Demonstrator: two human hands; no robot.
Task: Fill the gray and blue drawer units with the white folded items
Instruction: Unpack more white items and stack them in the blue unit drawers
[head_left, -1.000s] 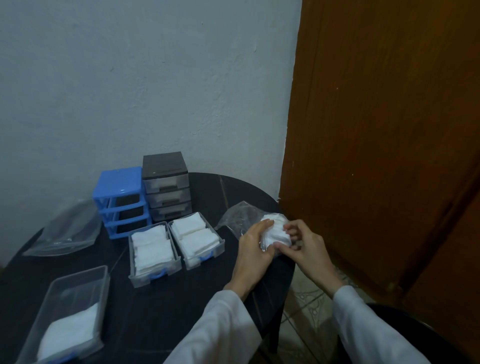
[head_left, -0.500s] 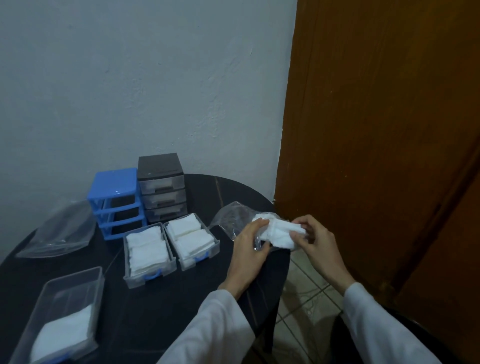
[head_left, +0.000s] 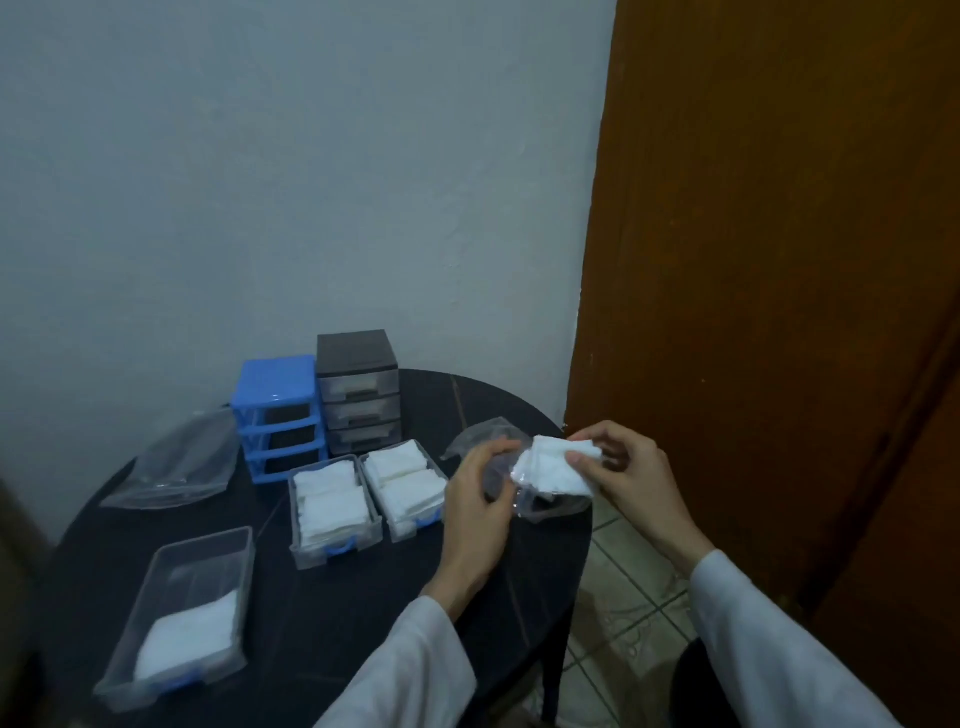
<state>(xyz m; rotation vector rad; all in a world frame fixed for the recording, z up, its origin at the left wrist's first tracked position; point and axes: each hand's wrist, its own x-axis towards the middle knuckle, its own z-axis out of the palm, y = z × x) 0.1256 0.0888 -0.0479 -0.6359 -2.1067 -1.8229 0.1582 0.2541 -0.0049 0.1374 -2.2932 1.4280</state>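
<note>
Up close, the right hand (head_left: 631, 480) pinches a stack of white folded items (head_left: 558, 467) between thumb and curled fingers (head_left: 582, 459), holding it above the right edge of the round dark worktop (head_left: 322, 613). The left hand (head_left: 475, 512) grips a crumpled clear plastic bag (head_left: 498, 447) that the stack is partly out of; its fingers curl around the bag's near side. Both wrists wear white sleeves (head_left: 410, 670).

Just left of the left hand, two clear drawers with blue handles sit side by side on the worktop, the right drawer (head_left: 408, 486) and the left drawer (head_left: 330, 506), each packed with white folded items. Behind them, against the wall, stand the blue drawer unit (head_left: 275, 410), its three slots open and without drawers, and touching its right side the gray drawer unit (head_left: 358, 389), with three translucent drawers in place. A third clear drawer (head_left: 182, 613) lies at the near left, holding white folded items at its near end only. A flat clear plastic bag (head_left: 176, 462) lies at the far left. A brown wooden door (head_left: 779, 260) fills the right side. No brand, label or writing can be read anywhere.
</note>
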